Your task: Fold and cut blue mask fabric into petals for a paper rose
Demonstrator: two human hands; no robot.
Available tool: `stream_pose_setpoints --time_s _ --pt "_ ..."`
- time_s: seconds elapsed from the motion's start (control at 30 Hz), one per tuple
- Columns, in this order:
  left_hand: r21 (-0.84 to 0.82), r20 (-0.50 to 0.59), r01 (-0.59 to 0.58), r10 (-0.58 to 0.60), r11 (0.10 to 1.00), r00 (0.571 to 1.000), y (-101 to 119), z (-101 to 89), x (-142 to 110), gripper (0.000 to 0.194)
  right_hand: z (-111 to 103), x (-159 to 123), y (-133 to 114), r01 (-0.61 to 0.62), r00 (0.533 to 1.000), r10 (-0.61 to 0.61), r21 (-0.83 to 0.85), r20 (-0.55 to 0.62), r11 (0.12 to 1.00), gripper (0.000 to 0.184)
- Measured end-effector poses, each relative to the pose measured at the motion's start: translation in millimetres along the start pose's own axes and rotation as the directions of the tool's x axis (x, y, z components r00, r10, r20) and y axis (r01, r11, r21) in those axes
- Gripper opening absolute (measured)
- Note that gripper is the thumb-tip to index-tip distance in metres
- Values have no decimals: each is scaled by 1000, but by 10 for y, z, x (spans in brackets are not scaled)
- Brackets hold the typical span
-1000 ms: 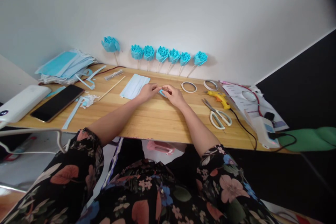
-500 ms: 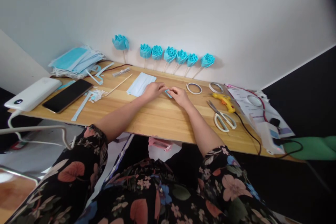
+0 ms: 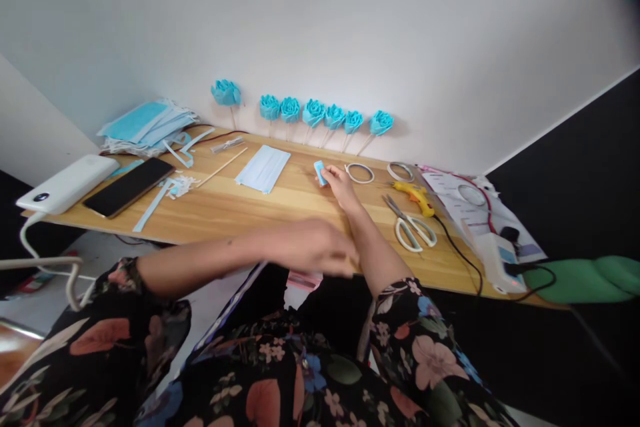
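Observation:
My right hand (image 3: pixel 339 185) pinches a small folded light-blue piece (image 3: pixel 319 171), probably mask fabric, above the middle of the wooden table. My left hand (image 3: pixel 317 248) is smeared by motion near the table's front edge, beside my right forearm; whether its fingers hold anything I cannot tell. A pale blue face mask (image 3: pixel 263 169) lies flat, left of my right hand. To the right are a white ring of tape (image 3: pixel 359 173), scissors (image 3: pixel 413 223) with white handles, and a yellow glue gun (image 3: pixel 414 196).
Several blue fabric flowers (image 3: pixel 313 113) on sticks lean against the wall. A stack of masks (image 3: pixel 143 125), a phone (image 3: pixel 129 187) and a white power bank (image 3: pixel 67 182) are at left. At right are papers (image 3: pixel 453 195), a power strip (image 3: pixel 500 260) and a black cord.
My left hand has left the blue piece and swung back toward me and slightly right. My right hand still holds the piece, now more plainly visible. The view has shifted a little.

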State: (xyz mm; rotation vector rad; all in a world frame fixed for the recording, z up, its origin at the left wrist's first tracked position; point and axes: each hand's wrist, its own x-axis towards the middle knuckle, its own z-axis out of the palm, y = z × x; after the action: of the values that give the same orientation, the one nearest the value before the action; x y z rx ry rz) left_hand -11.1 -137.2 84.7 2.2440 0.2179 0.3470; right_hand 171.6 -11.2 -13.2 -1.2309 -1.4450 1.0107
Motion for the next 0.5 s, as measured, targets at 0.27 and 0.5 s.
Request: stream_pose_setpoints --time_s 0.27,0.5 --pt "-228 220 328 -279 917 935 -818 1398 -927 40 40 44 87 54 998 -52 -71 37 996 47" --pt "-63 -283 796 -776 601 564 -1428 1550 -914 31 48 27 46 56 998 -50 -140 49 989 39"
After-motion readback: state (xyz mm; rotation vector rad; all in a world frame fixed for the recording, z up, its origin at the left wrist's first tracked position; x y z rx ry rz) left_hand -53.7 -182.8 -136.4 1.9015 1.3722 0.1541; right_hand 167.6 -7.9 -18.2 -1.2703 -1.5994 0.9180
